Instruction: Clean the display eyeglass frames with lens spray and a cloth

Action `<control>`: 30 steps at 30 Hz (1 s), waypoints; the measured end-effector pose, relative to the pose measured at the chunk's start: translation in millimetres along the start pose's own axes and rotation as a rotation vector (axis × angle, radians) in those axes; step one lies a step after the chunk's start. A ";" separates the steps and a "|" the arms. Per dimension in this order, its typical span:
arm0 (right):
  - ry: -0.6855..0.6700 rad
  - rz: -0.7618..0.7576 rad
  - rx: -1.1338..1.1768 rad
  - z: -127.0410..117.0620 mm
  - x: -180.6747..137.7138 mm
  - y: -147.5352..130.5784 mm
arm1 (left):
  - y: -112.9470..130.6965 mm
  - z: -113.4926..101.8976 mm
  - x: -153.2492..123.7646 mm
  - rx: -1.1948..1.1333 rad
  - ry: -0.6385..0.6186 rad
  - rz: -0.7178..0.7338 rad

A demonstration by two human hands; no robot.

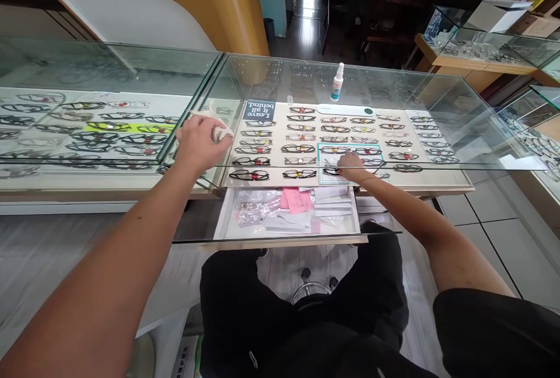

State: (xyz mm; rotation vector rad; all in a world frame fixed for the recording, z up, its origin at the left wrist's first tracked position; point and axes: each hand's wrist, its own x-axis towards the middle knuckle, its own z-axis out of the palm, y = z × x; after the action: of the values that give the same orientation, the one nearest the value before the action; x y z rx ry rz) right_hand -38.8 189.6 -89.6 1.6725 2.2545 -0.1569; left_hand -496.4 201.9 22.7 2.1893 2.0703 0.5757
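Observation:
My left hand (199, 140) rests on top of the glass display case (394, 89), its fingers closed on a crumpled pale cloth (217, 127). My right hand (350, 163) reaches inside the case, under the glass top, with its fingers down on a pair of glasses (335, 171) lying on a teal-edged tray (322, 159). Rows of spectacle frames (297, 139) lie on the case's display board around that tray. Whether the right fingers are gripping the glasses is not clear.
An open drawer (227, 214) below the board holds pink slips, papers and plastic bags. A small spray bottle (337, 81) stands on the glass at the back. A dark sign (259, 109) lies inside the case. More glass cases stand left and right. I sit on a stool (308, 290).

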 end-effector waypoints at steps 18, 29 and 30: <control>-0.210 -0.478 0.526 -107.9 -127.9 -60.7 | 5.8 -3.0 0.5 -0.018 -0.005 -0.015; 0.314 -0.284 0.045 -180.8 -94.0 -20.8 | 9.1 -6.8 -0.9 -0.004 -0.002 -0.018; 0.314 -0.260 0.036 -176.2 -86.2 -17.4 | 9.0 -7.0 -0.8 -0.004 -0.004 -0.016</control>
State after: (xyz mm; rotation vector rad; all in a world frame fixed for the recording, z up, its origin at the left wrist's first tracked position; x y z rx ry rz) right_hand -67.5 155.1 102.2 1.5011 2.7143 0.0067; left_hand -490.1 198.9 31.7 2.1672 2.0807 0.5729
